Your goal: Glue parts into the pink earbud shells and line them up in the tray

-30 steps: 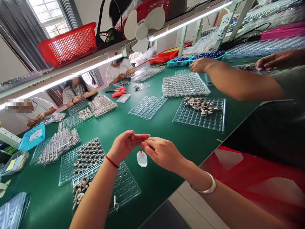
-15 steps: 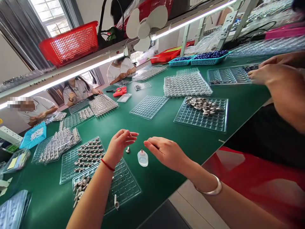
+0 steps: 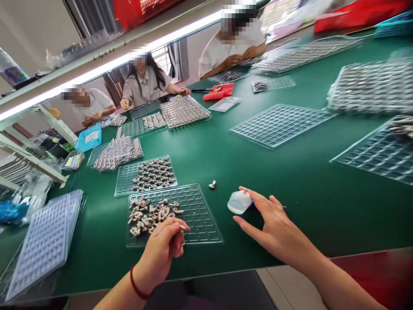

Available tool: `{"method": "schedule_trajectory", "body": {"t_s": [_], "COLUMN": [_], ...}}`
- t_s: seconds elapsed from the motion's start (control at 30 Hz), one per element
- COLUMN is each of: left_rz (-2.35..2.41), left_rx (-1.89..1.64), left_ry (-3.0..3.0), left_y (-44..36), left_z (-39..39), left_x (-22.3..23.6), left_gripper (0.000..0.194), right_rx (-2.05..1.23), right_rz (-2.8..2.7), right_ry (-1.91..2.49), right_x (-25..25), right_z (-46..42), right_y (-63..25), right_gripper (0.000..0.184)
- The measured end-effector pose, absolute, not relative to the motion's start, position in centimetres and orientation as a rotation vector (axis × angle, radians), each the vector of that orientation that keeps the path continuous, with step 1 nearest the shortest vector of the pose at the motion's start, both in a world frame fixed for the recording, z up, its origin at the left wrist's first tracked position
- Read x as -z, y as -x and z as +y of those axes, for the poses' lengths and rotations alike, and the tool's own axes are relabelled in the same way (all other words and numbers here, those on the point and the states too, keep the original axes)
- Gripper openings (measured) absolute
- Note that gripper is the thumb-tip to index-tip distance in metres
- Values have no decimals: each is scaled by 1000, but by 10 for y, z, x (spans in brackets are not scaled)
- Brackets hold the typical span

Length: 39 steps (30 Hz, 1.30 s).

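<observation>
My left hand (image 3: 166, 245) is closed in a pinch over the near part of a clear tray (image 3: 206, 224). A small whitish earbud shell shows partly between its fingertips. A heap of pale earbud shells (image 3: 148, 215) lies on that tray. My right hand (image 3: 274, 228) has its thumb and fingers spread around a small translucent bottle (image 3: 239, 203). The index finger meets the bottle's upper edge, while the thumb stays apart below. The bottle looks tilted, and a bit of blue shows beside it under the fingers. One loose earbud shell (image 3: 212, 184) lies on the green table.
A tray of earbud shells in rows (image 3: 155, 172) sits behind the heap. Stacked bluish trays (image 3: 48, 241) stand at left, a gridded tray (image 3: 280, 125) farther back, another tray (image 3: 374, 148) at right. Several co-workers sit across the table beneath a light bar (image 3: 106, 71).
The view has swung left. My left hand has moved down over the tray and pinches an earbud shell. My right hand has spread its fingers around the bottle, which was upright before.
</observation>
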<state>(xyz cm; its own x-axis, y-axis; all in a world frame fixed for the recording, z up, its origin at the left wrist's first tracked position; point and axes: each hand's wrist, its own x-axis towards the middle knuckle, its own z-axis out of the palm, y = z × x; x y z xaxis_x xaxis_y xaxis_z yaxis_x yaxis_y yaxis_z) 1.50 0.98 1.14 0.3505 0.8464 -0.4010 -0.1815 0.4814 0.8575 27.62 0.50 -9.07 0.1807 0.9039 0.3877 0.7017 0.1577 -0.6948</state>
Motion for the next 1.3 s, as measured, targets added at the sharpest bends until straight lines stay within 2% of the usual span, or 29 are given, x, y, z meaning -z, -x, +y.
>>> {"method": "schedule_trajectory", "body": {"t_s": [0.13,0.2,0.3,0.4,0.53,0.73,0.97,1.3], "left_rz": [967,952,949,1010,1166,1190,1139,1141], "left_rx": [-739,-721,-737,-799,-867,-882,-857,-908], "left_ry": [-768,-766,-762,-851,-1032,-1439,-1833,-1954], "left_y": [4,10,15,20,27,29,30,29], "left_z": [-16,-28,-45,-60,-77,-88,-87,-86], "left_x": [1,7,14,18,21,19,15,14], "left_gripper": [36,39,39,33,21,9,18,21], "right_rx": [-367,-447,-728,-1196,-1438,-1356,-1293,-1307], "right_rz": [-1371,-1271,-1269,-1031,-872,-1121,-1336,-1466], "right_ry": [1629,1596,1421,1286,1220,1029,942,942], "right_x": [89,84,74,59,47,61,50,51], "right_z": [3,-8,-38,-70,-91,-88,-82,-82], "right_y": [-260,-246,-214,-178,-145,-142,-152,-160], "right_gripper": [46,50,46,47,47,29,35,32]}}
